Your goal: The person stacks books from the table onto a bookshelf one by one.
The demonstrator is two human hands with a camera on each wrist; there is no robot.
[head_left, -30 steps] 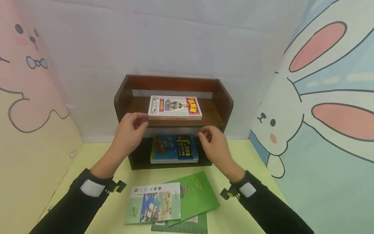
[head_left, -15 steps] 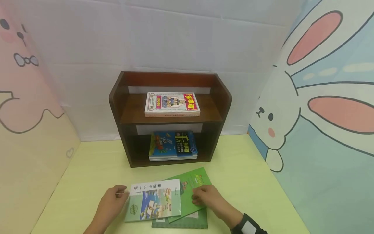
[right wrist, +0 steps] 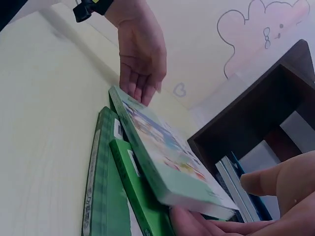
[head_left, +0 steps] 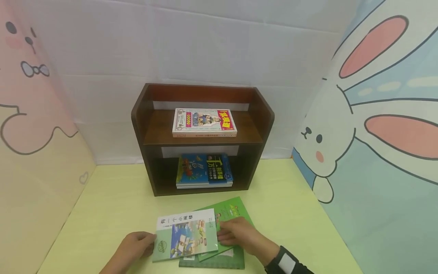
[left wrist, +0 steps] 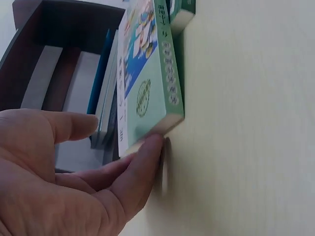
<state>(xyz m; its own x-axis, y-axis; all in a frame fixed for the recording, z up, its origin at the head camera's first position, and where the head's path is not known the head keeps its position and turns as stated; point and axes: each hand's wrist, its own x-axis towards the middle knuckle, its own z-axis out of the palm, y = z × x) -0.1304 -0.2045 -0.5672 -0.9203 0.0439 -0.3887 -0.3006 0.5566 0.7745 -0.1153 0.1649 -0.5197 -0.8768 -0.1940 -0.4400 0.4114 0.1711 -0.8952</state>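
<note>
A pale green book [head_left: 184, 234] with a white title band and a picture lies tilted on top of a small pile, below the shelf in the head view. My left hand [head_left: 135, 245] is at its left edge; the left wrist view shows fingertips touching the bottom edge, the thumb apart from the cover. At the right edge is my right hand [head_left: 241, 236], its fingers [right wrist: 189, 223] tucked under the book and its thumb raised clear. Beneath lie a bright green book [head_left: 236, 209] and a darker green book [head_left: 222, 262], both partly covered.
Behind the pile stands a dark brown two-tier bookshelf [head_left: 202, 142]. White-covered books [head_left: 204, 122] lie on its upper tier, blue-covered books [head_left: 204, 170] on the lower. Walls with cartoon animals flank the pale yellow table [head_left: 284, 201].
Both hands have come down from the shelf to the pile's top book. In the last half second they have closed in on its two edges, and the book has shifted slightly right.
</note>
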